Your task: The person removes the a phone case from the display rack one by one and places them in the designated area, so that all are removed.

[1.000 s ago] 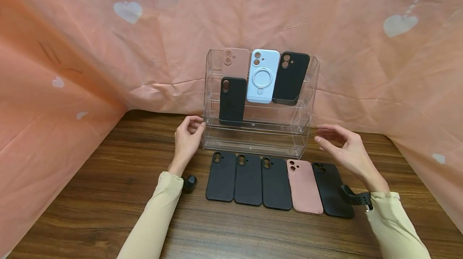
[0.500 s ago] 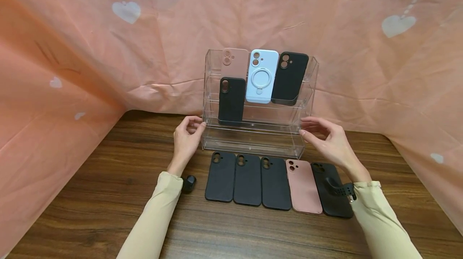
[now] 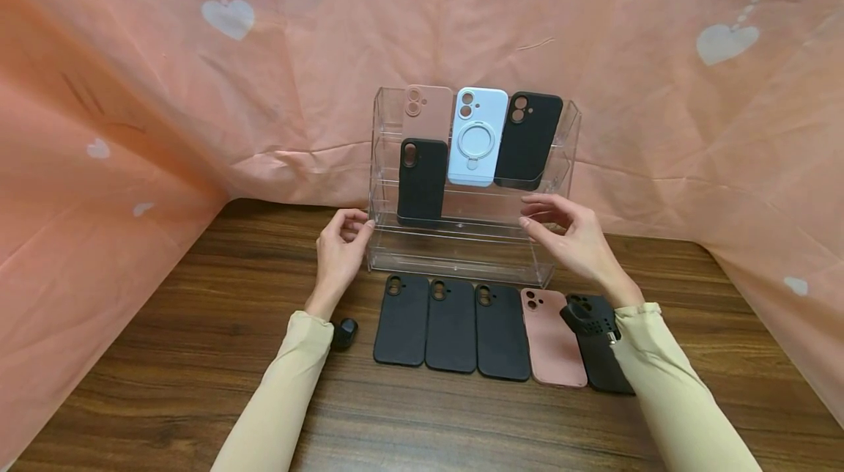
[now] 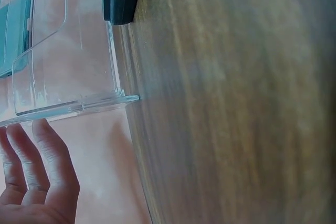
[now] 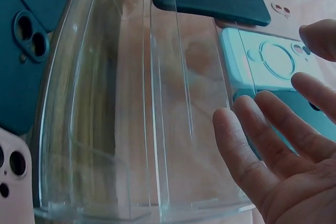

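We find that the right hand (image 3: pixel 572 241) has shifted left since the earlier frame, from the right edge of the clear stand (image 3: pixel 455 265) to in front of its right part; thumb and fingers are apart. The left hand (image 3: pixel 339 252) has stayed, fingers slightly apart, tips touching the stand's left side. Four cases (image 3: pixel 423 182) remain in the stand; five cases (image 3: pixel 502 333) lie unshifted on the table (image 3: pixel 198 355), nearer.

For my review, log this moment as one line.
rack: four phone cases; table: five phone cases; left hand: at rack's left side; right hand: before rack, empty
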The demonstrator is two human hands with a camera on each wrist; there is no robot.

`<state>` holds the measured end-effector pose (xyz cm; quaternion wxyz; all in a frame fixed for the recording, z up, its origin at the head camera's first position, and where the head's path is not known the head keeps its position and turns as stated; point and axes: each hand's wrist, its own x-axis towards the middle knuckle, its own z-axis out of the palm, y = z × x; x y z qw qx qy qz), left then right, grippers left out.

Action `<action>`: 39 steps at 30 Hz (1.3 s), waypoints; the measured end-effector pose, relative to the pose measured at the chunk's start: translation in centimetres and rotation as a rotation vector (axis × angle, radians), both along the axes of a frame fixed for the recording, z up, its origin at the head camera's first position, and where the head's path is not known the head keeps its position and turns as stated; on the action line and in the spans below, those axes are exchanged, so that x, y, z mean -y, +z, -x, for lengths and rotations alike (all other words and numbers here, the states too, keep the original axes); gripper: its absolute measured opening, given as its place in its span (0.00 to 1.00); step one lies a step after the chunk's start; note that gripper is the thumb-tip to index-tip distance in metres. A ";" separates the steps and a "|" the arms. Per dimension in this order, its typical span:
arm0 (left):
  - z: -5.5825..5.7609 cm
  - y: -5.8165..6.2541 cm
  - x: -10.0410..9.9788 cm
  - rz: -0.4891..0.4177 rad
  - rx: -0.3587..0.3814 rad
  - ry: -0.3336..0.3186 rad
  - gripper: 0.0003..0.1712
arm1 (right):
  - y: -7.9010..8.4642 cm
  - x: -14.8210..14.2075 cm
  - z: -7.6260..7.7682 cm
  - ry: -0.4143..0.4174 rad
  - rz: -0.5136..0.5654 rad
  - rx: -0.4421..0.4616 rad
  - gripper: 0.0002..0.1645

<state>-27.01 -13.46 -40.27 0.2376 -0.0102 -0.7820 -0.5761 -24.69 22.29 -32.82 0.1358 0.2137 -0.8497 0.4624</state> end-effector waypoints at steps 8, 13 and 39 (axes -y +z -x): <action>0.0 0.0 0.0 0.013 -0.001 0.011 0.09 | 0.2 1.0 1.1 0.034 0.056 0.023 0.24; 0.0 -0.1 0.0 0.014 0.002 0.009 0.09 | 0.3 1.7 1.8 0.038 0.079 0.019 0.25; 0.0 -0.1 -0.1 0.009 -0.005 0.004 0.10 | 1.8 6.8 5.5 0.049 0.211 0.024 0.27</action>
